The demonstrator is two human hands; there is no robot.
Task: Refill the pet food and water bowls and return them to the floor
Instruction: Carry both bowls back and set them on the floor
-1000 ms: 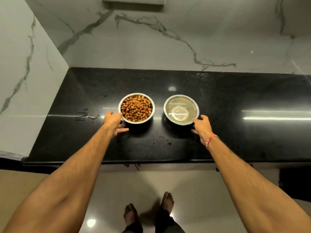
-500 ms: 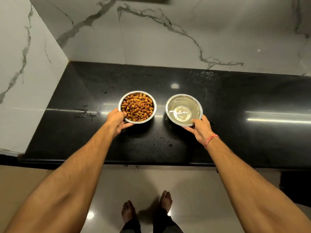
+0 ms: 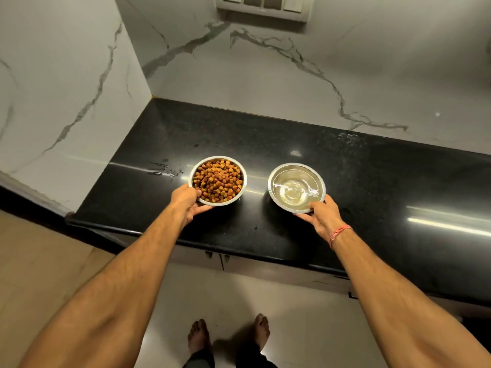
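you are holding the round steel bowl heaped with brown kibble at its near-left rim, your left hand closing around it with the thumb on the lip and fingers underneath. the matching steel bowl of clear water is sitting just to its right, your right hand clamping its near-right rim the same way. both bowls are over the glossy black stone counter, near its front edge; whether they are resting or just lifting is hard to tell.

judging from this, both are filled and you are starting the carry to the floor. be keeping the water bowl level, since the water is lying close to the rim on your side, and be raising both together before drawing them back over the counter edge.

the counter to the right is lying open; the marble wall is crowding the left. the pale tiled floor by your bare feet is offering room.
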